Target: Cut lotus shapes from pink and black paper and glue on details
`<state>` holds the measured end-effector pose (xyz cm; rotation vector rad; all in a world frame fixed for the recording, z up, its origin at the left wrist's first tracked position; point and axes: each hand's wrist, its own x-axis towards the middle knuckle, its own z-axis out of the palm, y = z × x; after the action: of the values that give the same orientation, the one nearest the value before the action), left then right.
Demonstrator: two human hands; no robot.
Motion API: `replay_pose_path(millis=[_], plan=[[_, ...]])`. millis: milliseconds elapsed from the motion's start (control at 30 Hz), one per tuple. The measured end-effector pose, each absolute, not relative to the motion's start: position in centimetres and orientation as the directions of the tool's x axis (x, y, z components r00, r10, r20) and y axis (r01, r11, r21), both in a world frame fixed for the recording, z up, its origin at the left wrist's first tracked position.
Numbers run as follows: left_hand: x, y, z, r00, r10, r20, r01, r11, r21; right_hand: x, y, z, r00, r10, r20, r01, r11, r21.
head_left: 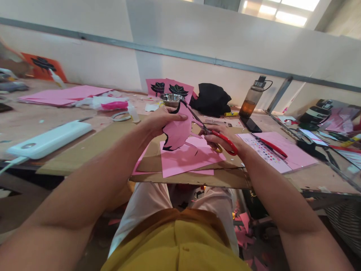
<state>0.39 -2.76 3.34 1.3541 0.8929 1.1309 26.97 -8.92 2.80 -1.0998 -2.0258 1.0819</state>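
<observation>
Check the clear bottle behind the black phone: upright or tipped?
Upright. The bottle stands on its base, lid on top, amber liquid in its lower part.
</observation>
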Motion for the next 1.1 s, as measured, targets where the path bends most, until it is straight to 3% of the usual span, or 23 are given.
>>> replay_pose_path(millis=[1100], plan=[[0.69,-3.08,3.61,0.224,0.973,0.062,0.020,-0.068,0.997,27.21,-8.38,2.81,-0.478,0.872,0.109,0.548,0.393,-0.739]])
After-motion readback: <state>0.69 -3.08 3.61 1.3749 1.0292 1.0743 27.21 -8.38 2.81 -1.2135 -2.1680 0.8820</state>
